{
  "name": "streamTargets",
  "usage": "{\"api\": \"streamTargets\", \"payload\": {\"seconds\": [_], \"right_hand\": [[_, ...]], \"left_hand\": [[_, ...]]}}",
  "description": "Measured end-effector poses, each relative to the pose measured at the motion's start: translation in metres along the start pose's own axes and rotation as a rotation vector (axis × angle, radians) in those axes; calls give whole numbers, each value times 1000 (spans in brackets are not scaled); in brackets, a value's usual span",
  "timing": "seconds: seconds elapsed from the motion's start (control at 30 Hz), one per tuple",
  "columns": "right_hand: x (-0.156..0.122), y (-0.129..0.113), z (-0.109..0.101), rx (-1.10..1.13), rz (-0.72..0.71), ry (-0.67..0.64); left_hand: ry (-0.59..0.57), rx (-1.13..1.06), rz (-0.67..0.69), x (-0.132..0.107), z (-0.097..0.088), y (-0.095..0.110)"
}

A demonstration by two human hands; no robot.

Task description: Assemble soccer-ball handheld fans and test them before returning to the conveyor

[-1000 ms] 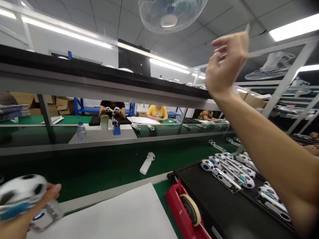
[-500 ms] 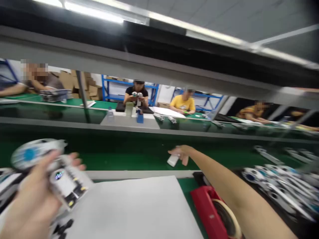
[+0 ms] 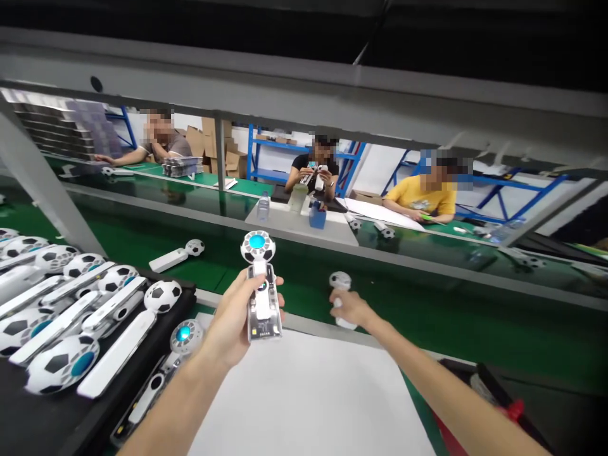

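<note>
My left hand [image 3: 232,310] is closed round the clear handle of a handheld fan [image 3: 257,244]. Its head has a soccer-ball pattern and a bright blue centre, and circuit parts show through the handle. Over the green conveyor belt [image 3: 285,285], my right hand [image 3: 351,308] has its fingers round a second, white fan [image 3: 341,280], blurred, with a round head pointing away from me. Whether that one touches the belt, I cannot tell. A white sheet [image 3: 308,392] lies below both hands.
Many soccer-ball fans [image 3: 161,296] lie on a black tray at left. Beside it rests a clear-handled fan [image 3: 184,334]. Another fan [image 3: 175,256] lies on the belt. A red tool [image 3: 515,410] is at lower right. Co-workers [image 3: 318,168] sit across the line; a metal post [image 3: 47,171] stands left.
My view has swung left, bringing the left tray of fans into sight. The left hand's fan is now upright near the middle. My right hand still holds the white fan, whose head now shows.
</note>
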State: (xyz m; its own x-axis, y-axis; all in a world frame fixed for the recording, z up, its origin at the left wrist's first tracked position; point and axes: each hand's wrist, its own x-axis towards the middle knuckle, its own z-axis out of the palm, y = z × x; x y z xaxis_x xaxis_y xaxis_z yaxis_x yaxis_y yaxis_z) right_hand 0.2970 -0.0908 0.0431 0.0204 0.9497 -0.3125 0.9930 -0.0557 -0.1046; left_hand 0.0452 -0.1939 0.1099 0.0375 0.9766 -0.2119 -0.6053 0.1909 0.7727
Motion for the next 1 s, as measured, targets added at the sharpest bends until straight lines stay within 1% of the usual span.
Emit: {"api": "streamTargets", "payload": {"seconds": [0.07, 0.13, 0.2, 0.27, 0.33, 0.43, 0.53, 0.63, 0.7, 0.83, 1.0], "right_hand": [[-25, -31, 16, 4, -126, -98], [-56, -61, 33, 5, -248, -183], [-86, -86, 49, -4, -342, -252], [-109, -102, 62, -27, -386, -285], [-122, -111, 71, -49, -398, -299], [-123, -114, 76, -68, -399, -344], [-118, -109, 74, -70, -418, -388], [-116, -106, 73, -59, -425, -378], [-117, -105, 76, -56, -413, -361], [-119, -107, 90, -53, -394, -329], [-123, -106, 106, -62, -382, -259]], "left_hand": [[-37, 32, 63, 0, -1, -1], [-75, 59, 132, 1, -1, -2], [-108, 79, 189, 1, 0, -3], [-142, 92, 217, 0, 1, -3], [-180, 97, 217, -1, 1, -1], [-253, 98, 179, -3, -1, 4], [-363, 57, 91, -4, -5, 7], [-454, -21, 24, -5, -6, 8], [-485, -51, 16, -7, -7, 8], [-517, -84, 8, -7, -9, 6], [-480, -91, 11, 2, -13, 2]]}}
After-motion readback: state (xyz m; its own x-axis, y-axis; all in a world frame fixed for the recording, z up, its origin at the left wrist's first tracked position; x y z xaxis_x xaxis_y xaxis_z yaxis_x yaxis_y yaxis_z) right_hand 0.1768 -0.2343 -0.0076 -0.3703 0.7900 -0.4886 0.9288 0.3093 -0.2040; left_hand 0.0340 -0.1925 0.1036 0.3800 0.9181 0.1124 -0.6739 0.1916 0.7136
